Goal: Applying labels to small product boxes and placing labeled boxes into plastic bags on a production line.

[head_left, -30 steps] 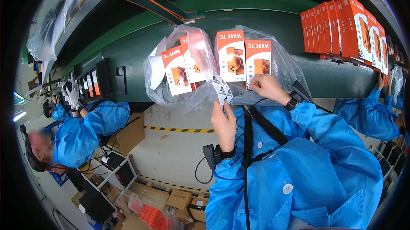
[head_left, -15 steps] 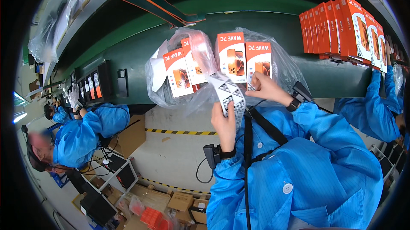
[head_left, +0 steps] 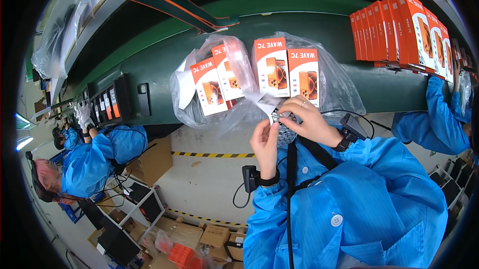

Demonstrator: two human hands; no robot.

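1. My left hand (head_left: 264, 142) pinches the strip (head_left: 286, 136) (black and white).
2. My right hand (head_left: 313, 123) pinches it too, close by the left.
3. The strip is between my hands, on my side of the boxes (head_left: 272, 64).

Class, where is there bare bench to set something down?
Bare green bench lies between the dark slab and left plastic bag, and between the right plastic bag and upright red boxes. The middle is crowded with printed boxes and bags.

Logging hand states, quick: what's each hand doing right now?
Left hand: closed, holding the patterned strip.
Right hand: at the strip; whether pinching it cannot be told.
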